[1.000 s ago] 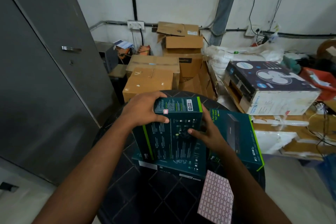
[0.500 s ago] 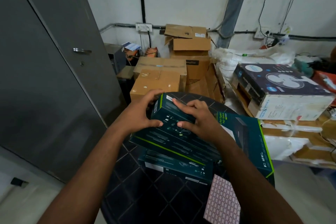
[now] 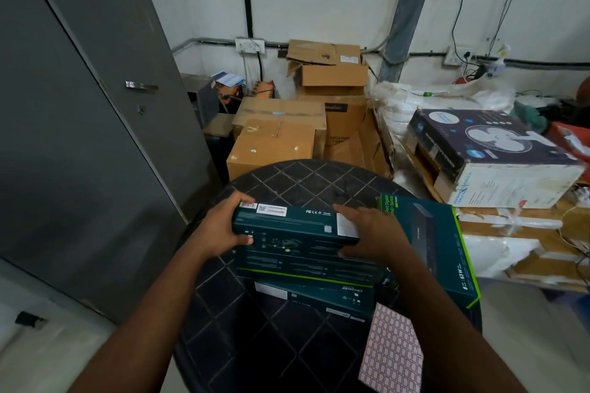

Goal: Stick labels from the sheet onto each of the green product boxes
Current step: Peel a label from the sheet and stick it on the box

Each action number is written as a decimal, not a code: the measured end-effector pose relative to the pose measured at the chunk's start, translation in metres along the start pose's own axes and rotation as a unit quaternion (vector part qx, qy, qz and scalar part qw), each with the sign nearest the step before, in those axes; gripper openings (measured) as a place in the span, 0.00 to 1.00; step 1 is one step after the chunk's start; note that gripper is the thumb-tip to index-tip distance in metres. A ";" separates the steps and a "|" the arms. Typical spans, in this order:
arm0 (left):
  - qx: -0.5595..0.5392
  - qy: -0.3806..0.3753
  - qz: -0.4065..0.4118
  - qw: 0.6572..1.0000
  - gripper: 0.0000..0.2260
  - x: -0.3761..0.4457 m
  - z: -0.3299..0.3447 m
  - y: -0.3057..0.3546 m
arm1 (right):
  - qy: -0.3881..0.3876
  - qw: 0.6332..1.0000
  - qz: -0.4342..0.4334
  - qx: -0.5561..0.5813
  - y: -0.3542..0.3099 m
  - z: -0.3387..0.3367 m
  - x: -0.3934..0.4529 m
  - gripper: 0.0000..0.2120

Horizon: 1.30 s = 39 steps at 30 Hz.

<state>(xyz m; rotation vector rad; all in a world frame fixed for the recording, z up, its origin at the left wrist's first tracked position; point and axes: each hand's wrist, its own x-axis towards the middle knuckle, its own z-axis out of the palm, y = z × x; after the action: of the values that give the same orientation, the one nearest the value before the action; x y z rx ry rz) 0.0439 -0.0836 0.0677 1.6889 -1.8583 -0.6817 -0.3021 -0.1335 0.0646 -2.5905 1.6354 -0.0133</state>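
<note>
A dark green product box point(image 3: 300, 246) lies flat over a round black table point(image 3: 306, 182), held at both ends. My left hand point(image 3: 223, 230) grips its left end, thumb on top. My right hand point(image 3: 373, 233) holds its right end, fingers wrapped over the far side. A small pink label sits on the box's far left corner by my left fingers. A second green box point(image 3: 322, 297) lies beneath it and a third, larger one point(image 3: 437, 242) lies to the right. The label sheet point(image 3: 392, 357), pink with a white grid, lies on the table's near right edge.
A grey metal cabinet point(image 3: 79, 124) stands close on the left. Brown cartons point(image 3: 274, 140) are stacked behind the table. A fan carton point(image 3: 488, 150) and wrapped goods lie to the right on a cluttered bench.
The held box has been turned from standing tilted toward me to lying flat, its long side face now pointing up and away. Both hands shifted to its two ends.
</note>
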 end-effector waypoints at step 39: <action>-0.227 0.047 0.116 0.966 0.40 0.003 0.016 0.115 | 0.188 0.973 -0.075 0.109 -0.011 -0.116 -0.038 0.44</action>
<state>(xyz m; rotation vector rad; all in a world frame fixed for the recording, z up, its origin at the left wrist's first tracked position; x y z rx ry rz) -0.0509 -0.0763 0.1349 1.1715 -1.6419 -0.8361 -0.3142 -0.1017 0.1822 -2.6436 1.4264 -0.6910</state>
